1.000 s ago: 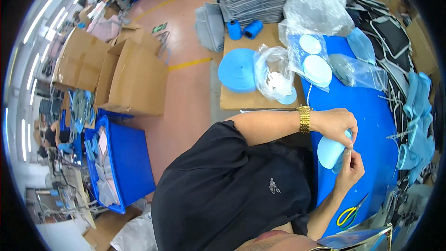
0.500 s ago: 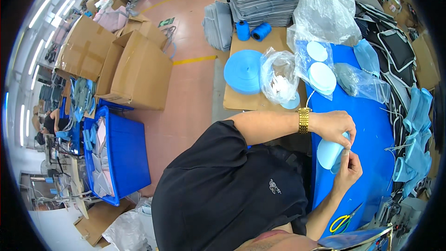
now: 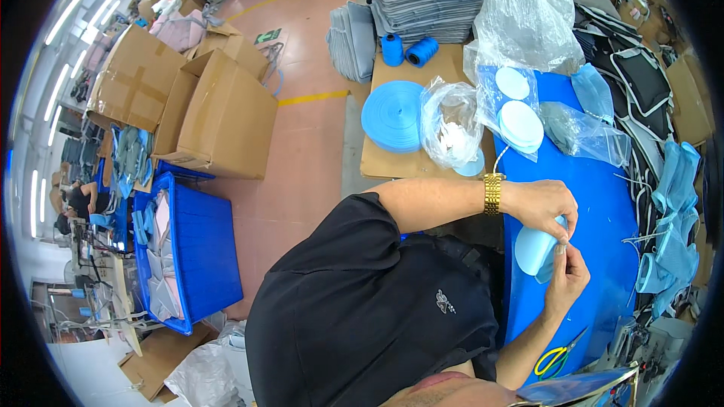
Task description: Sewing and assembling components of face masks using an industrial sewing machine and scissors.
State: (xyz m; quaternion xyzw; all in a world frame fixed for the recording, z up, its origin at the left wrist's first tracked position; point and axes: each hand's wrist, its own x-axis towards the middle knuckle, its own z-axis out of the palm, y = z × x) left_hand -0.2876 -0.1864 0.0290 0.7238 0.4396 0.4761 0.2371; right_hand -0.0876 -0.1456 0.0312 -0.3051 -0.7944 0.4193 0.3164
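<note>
A light blue rounded piece of thin sheet material [image 3: 532, 252], folded or curled at its right side, is held over the blue tabletop [image 3: 611, 218]. My left hand [image 3: 544, 206], with a gold watch [image 3: 492, 194] at the wrist, is closed and pinches the piece's upper right edge from above. Just below it, my right hand [image 3: 567, 277] is closed with thumb and finger at the same edge, its fingertips nearly touching the left ones. The fingers hide part of that edge. Pale round pieces [image 3: 520, 125] lie in and on clear plastic bags farther left on the table.
Yellow-and-green-handled scissors [image 3: 552, 359] lie right of my right hand. A blue strap roll [image 3: 393, 116], a plastic bag [image 3: 451, 128] and blue thread cones [image 3: 421, 53] sit on cardboard. Light blue fabric pieces [image 3: 671, 218] hang at the far table edge. Behind are cardboard boxes [image 3: 226, 113] and a blue bin [image 3: 207, 256].
The view has shifted very slightly. Both hands stay on the light blue piece, with the right hand barely moved.
</note>
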